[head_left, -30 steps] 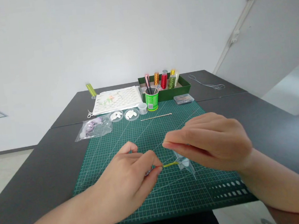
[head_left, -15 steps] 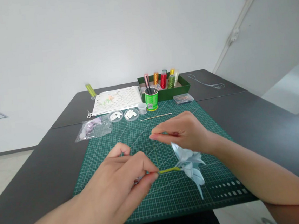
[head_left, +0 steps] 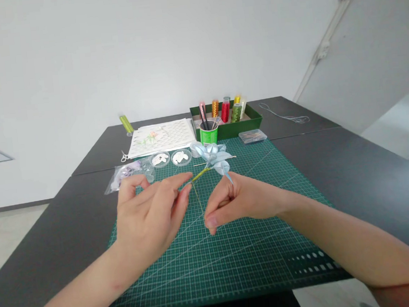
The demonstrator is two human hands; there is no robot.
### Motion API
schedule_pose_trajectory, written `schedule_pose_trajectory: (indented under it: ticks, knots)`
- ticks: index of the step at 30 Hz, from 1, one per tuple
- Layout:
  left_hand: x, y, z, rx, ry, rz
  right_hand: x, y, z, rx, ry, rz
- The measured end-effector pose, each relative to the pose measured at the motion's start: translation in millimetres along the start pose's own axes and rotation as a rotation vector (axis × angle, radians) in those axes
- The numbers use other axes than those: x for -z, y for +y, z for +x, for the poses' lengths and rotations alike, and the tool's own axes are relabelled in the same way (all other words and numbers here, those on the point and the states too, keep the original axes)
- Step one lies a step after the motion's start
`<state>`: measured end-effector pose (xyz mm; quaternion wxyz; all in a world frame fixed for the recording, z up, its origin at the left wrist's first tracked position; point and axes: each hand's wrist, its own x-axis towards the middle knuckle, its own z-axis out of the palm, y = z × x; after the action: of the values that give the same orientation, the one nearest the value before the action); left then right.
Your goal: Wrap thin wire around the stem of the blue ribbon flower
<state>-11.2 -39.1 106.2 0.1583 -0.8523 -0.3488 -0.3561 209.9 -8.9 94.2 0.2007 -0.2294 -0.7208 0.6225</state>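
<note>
Between thumb and fingers, my left hand (head_left: pixel 152 207) pinches the lower end of a stem wrapped in yellow-green. At the stem's other end is a pale blue artificial flower (head_left: pixel 214 156), tilted up and to the right above the mat. A thin green thread (head_left: pixel 198 198) runs from the pinched stem end down to my right hand (head_left: pixel 231 201). That hand is closed, its thumb and fingertips gripping the thread below the flower. The lowest blue petal overlaps the back of my right hand; whether they touch I cannot tell.
A green cutting mat (head_left: pixel 251 260) covers the dark table (head_left: pixel 336 169). Farther back stand a green can (head_left: pixel 209 136) of tools, a box (head_left: pixel 248 126) with thread spools, a clear case (head_left: pixel 252 136), white sheets (head_left: pixel 174 134), dishes of white pieces (head_left: pixel 160 159), and a plastic bag (head_left: pixel 120 177).
My left hand has raised the flower, swinging it up and leftward, so the stem now slants. My right hand has come down from above the stem to below it, drawing the thread downward.
</note>
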Motion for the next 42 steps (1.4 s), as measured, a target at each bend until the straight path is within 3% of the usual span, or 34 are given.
schedule_pose_trajectory:
  ticks: [2,4,7,9,11,13,19,22,30,37,42]
  knots:
    - [-2.5,-1.0,1.5,0.050,-0.024,-0.095,-3.0,0.8,0.6,0.004,0.001,-0.009]
    - [-4.9,-3.4,4.0,0.189,-0.072,-0.305,-4.3,2.9,1.3,0.003,0.081,-0.146]
    - [-11.3,-10.5,8.6,0.469,-0.146,-0.756,-1.4,6.0,2.5,0.054,0.351,-0.560]
    - [-17.7,-16.4,11.2,0.579,-0.179,-0.979,3.0,5.9,2.3,0.124,0.523,-0.749]
    - [-23.8,-21.1,12.8,0.651,-0.166,-1.103,7.4,3.4,0.9,0.190,0.604,-0.712]
    - [-28.4,-23.8,13.2,0.682,-0.157,-1.155,10.2,-0.4,-1.3,0.200,0.594,-0.511]
    - [-33.4,-25.0,11.4,0.657,-0.161,-1.125,7.4,-6.8,-3.8,0.133,0.417,0.297]
    - [-34.1,-25.4,11.2,0.613,-0.172,-1.094,4.4,-9.8,-3.2,0.133,0.395,0.468]
    - [-36.7,-28.7,10.4,0.554,-0.255,-1.202,5.8,-14.1,-5.0,0.174,0.387,0.388]
    - [-34.2,-31.9,15.3,0.462,-0.360,-1.196,6.8,-14.9,-11.3,0.222,0.507,0.148]
    - [-35.5,-32.7,13.2,0.464,-0.268,-1.143,5.7,-19.2,-13.4,0.248,0.502,0.093]
